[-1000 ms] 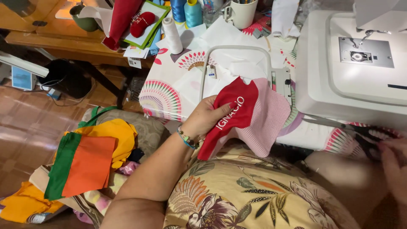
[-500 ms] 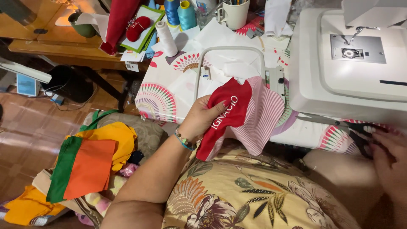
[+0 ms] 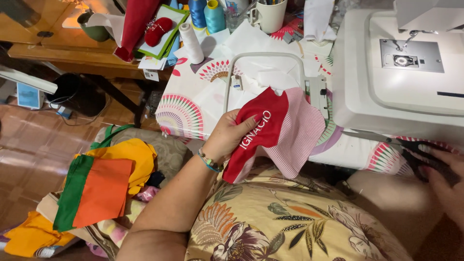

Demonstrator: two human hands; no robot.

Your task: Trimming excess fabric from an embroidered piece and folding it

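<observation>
Head view: the left hand (image 3: 231,137) pinches a red embroidered cloth piece (image 3: 256,133) backed by pink striped fabric (image 3: 299,135), lifting it clear of the lap, lettering side up, in front of the embroidery hoop (image 3: 232,79) on the patterned tabletop (image 3: 193,104). The right hand (image 3: 447,186), fingers curled, grips black scissors (image 3: 415,152) beside the white sewing machine (image 3: 386,92), blades pointing toward the cloth.

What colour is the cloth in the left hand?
Red cloth with white lettering, over pink-striped fabric; head view.

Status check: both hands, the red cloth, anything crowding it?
Left hand grips red cloth. Right hand on black scissors. Embroidery hoop lies behind cloth.
</observation>
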